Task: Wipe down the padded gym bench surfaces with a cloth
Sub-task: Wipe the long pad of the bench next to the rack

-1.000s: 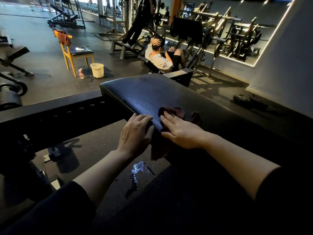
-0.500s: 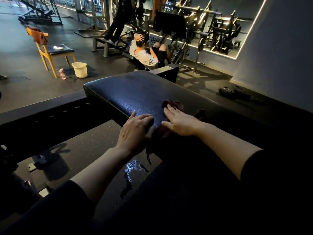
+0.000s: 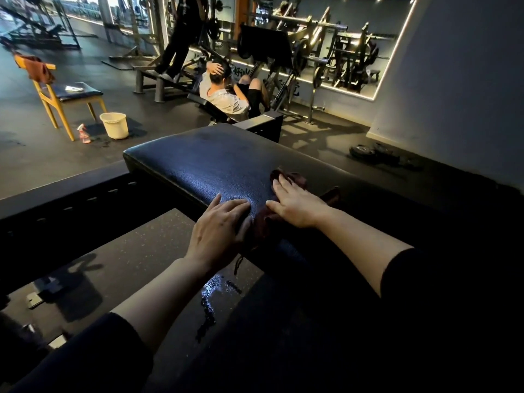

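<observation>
Cloth (image 3: 295,180), dark red and crumpled, lies on the black padded bench pad (image 3: 215,168) near its front edge. Right hand (image 3: 297,204) presses flat on it, fingers straight. Left hand (image 3: 218,231) rests beside it over the pad's edge, fingers relaxed. Farther off stand a wooden chair (image 3: 59,95), cream bucket (image 3: 114,125) and pink spray bottle (image 3: 84,134).

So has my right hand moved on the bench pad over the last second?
Yes. The right hand, pressing the cloth, has slid slightly farther across the bench pad, away from its near edge.
</observation>
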